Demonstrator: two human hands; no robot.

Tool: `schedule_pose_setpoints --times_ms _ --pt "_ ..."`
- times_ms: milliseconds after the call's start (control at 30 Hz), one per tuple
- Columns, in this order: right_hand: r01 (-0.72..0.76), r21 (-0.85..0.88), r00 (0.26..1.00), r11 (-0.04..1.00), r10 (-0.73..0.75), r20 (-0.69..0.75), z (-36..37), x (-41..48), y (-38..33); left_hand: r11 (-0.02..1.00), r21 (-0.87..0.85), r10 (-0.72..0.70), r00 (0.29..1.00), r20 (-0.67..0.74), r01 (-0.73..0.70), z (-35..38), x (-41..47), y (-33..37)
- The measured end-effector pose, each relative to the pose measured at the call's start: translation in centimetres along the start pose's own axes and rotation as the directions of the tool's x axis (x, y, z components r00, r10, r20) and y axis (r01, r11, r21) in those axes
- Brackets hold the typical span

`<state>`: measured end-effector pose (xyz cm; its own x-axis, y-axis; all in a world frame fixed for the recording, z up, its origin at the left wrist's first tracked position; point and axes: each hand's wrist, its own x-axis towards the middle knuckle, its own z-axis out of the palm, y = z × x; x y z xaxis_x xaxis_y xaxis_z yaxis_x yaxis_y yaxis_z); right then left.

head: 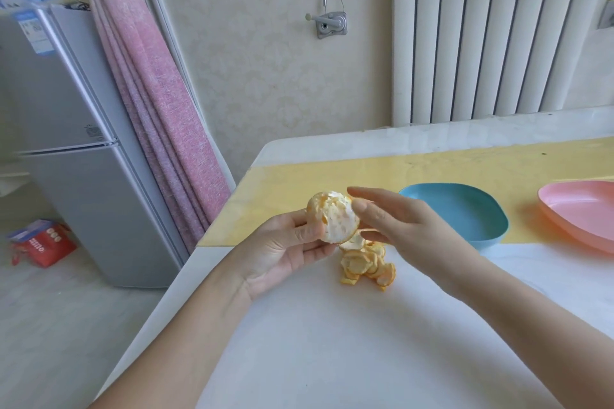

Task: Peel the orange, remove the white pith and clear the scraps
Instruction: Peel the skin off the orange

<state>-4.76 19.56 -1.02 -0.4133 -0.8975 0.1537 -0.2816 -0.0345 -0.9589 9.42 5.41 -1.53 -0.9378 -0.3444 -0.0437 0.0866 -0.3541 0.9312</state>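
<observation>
1. The left hand (282, 252) holds the mostly peeled orange (332, 219), still white with pith, thumb and curled fingers wrapped round its lower left side.
2. The right hand (398, 226) is spread, fingers nearly straight. Its thumb tip presses the fruit's right side; whether the lower fingers pinch the hanging peel flap is unclear.
3. A heap of curled orange peel scraps (365, 267) lies on the white tabletop (332, 342), just beneath the fruit.
4. A blue plastic bowl (465, 212) and a pink plastic dish (584, 212) stand to the right.

Blue dish (465, 212), pink dish (578, 209), yellow mat (332, 176).
</observation>
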Motion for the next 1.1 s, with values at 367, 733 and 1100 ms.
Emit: schedule_pose_setpoints --times_ms 367,733,1100 --pt "0.165 -0.097 0.975 0.981 -0.177 -0.131 0.5 -0.6 -0.2 0.989 0.088 0.121 0.993 -0.007 -0.119 1.3 0.0 -0.3" --pt "0.25 -0.232 0.955 0.94 -0.279 -0.101 0.6 -1.1 -0.9 0.928 0.284 0.283 0.951 -0.121 -0.24 2.3 -0.3 -0.7" --pt "0.329 -0.767 0.816 0.55 -0.575 -0.062 1.5 -0.7 -1.1 0.946 0.202 0.292 0.936 -0.197 -0.253 3.3 0.0 -2.1"
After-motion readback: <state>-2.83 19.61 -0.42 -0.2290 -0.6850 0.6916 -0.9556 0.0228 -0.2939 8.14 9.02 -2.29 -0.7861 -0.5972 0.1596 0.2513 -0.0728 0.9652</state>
